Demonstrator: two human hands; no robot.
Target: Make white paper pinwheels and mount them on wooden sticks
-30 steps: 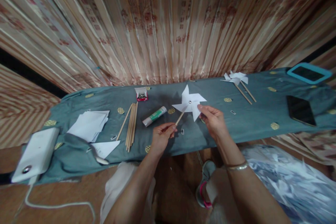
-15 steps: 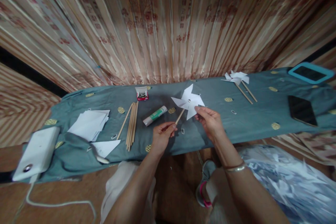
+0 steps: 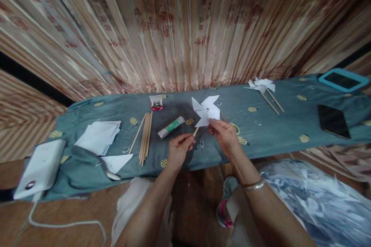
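Note:
Between my hands is a white paper pinwheel [image 3: 206, 112] with a shiny metal pin at its centre and a thin wooden stick [image 3: 196, 131] below. My left hand [image 3: 180, 149] pinches the stick's lower part. My right hand [image 3: 224, 134] has thumb and fingers closed at the edge of a lower-right blade. Behind the right hand a green loop [image 3: 238, 127] shows, mostly hidden. Left of my hands lie a glue-stick-like tube [image 3: 171, 127] with a green label and a bundle of wooden sticks [image 3: 145, 139]. A small red box [image 3: 157, 104] of metal pins stands open behind them.
On the green cloth-covered table [image 3: 278, 131] are a paper stack [image 3: 97, 137], a folded paper [image 3: 118, 162], two pinwheels [image 3: 262, 85], a dark phone [image 3: 334, 121] and a blue-framed tablet [image 3: 343, 80]. A white corded device [image 3: 42, 168] sits at left. A filled plastic bag [image 3: 319, 200] is at lower right.
The pinwheel's blades have turned about the pin, and my right hand has shifted slightly left and down. The green loop now shows beside it. My left hand keeps its hold on the stick.

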